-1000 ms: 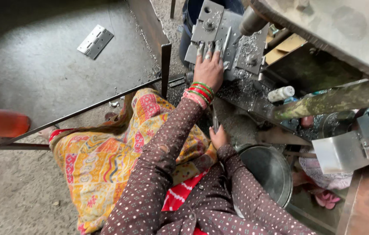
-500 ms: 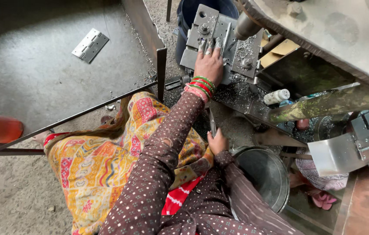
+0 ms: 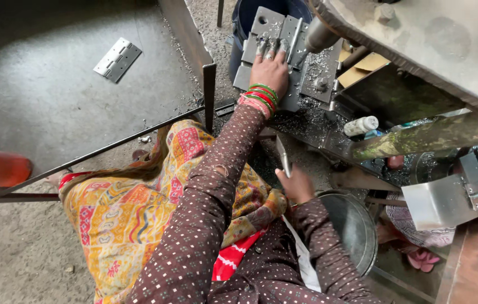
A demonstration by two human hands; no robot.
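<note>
Head view: one camera, looking down at a seated person's lap and both arms.
Left hand point(image 3: 271, 70): stretched to the far side, palm down, lying flat on a grey metal plate point(image 3: 261, 34) on the machine bed; fingers point(image 3: 266, 49) spread and released, gripping nothing.
Wrist: red and green bangles point(image 3: 261, 97) just behind that hand, over a brown dotted sleeve point(image 3: 210, 197).
Right hand point(image 3: 296, 184): near the body, fingers clenched around a thin metal piece point(image 3: 284, 156) that stands up out of the fist.
Metal plate: far centre, under a slanting steel shaft point(image 3: 320, 35), with metal shavings point(image 3: 318, 59) scattered over it and to its right.
Steel bowl point(image 3: 354, 225): near right, just beside the right hand.
Hinge point(image 3: 118, 59): far left, lying open on the dark floor, well apart from both hands.
Lap: yellow patterned cloth point(image 3: 120, 219) with red patches.
White bottle point(image 3: 361, 125): right of the plate, lying on its side.
</note>
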